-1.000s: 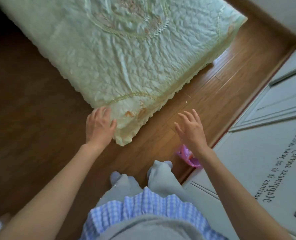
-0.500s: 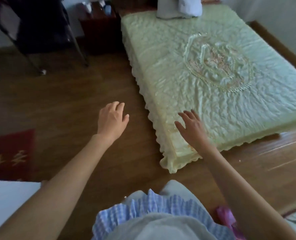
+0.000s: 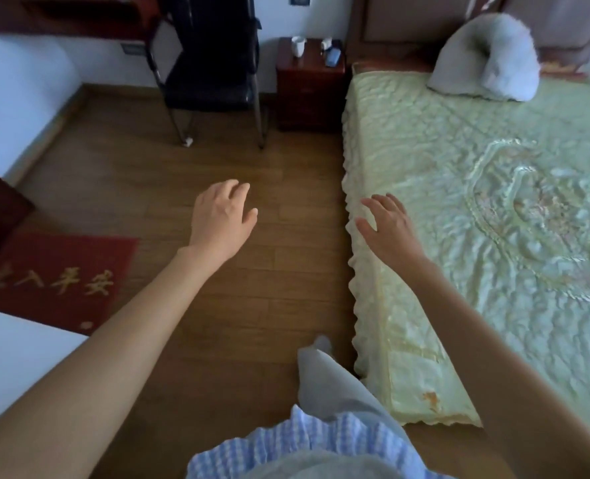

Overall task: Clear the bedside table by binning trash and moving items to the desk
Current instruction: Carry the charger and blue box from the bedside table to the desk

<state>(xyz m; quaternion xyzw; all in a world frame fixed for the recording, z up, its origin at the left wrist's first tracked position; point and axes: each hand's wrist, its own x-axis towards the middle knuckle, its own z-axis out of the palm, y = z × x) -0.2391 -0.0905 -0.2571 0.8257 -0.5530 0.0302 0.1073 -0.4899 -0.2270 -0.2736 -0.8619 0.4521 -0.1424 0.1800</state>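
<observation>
The dark red wooden bedside table (image 3: 309,91) stands far ahead against the wall, left of the bed's head. On its top sit a white cup (image 3: 297,46), a small white object (image 3: 326,43) and a dark flat phone-like item (image 3: 333,57). My left hand (image 3: 222,216) hangs over the wooden floor with relaxed fingers and holds nothing. My right hand (image 3: 388,226) hovers at the bed's left edge with fingers spread, also holding nothing. Both hands are far from the bedside table.
A bed with a pale green quilt (image 3: 493,219) fills the right side, a grey pillow (image 3: 487,57) at its head. A black chair (image 3: 214,63) stands left of the bedside table. A red doormat (image 3: 55,281) lies on the floor at left. My leg is stepping forward.
My view has swung up and left from the bed's foot corner, bringing the chair and bedside table into sight. Both hands stay empty, and I have moved along the bed's left side.
</observation>
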